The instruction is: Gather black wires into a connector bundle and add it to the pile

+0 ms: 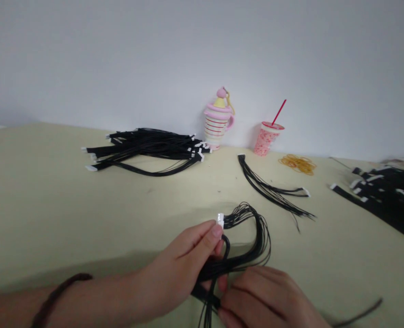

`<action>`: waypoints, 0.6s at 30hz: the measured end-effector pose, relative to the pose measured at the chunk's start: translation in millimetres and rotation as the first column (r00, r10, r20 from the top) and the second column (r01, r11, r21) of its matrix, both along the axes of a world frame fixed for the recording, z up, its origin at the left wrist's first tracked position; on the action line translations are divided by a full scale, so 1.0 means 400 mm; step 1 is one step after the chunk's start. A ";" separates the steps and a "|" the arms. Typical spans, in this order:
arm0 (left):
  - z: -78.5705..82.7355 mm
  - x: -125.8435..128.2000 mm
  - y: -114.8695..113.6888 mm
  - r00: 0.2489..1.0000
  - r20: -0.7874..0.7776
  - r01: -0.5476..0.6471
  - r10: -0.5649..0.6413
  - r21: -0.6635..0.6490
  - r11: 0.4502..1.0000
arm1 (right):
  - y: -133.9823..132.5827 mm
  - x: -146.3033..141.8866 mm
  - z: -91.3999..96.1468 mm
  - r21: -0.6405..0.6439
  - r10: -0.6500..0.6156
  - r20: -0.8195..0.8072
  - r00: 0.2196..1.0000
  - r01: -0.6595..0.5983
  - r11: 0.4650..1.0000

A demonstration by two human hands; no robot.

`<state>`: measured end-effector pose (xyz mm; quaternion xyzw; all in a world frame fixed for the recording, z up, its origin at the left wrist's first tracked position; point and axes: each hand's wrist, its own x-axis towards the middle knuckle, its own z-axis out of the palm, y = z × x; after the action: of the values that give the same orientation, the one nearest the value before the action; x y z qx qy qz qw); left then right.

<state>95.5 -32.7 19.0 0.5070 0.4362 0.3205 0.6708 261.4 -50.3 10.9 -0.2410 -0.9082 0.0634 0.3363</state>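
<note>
My left hand (184, 257) pinches a small white connector (220, 220) between thumb and fingers. Black thin wires of a harness (256, 237) run from that connector in a loop down to my right hand (266, 298). That hand is shut on the bundled wires near the bottom of the view, partly hiding them. A few wire ends hang below it, and a dark cord band circles my left wrist.
On the pale green table top (41, 214), a heap of black wire harnesses (147, 148) lies at the back left. A single harness (273, 191) lies nearer, with another heap (383, 196) at the right. Rubber bands (297, 164), a pink cup with a straw (267, 139) and a pink-and-white ornament (218, 120) stand along the wall.
</note>
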 end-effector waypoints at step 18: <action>0.002 0.003 0.002 1.000 -0.006 -0.022 0.022 0.029 0.999 | 0.003 0.030 0.040 -0.647 0.013 0.024 1.000 0.006 0.762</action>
<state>96.9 -32.0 19.9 0.5129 0.4391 0.3326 0.6584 273.2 -49.1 27.0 -0.3413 -0.8356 0.3699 0.2201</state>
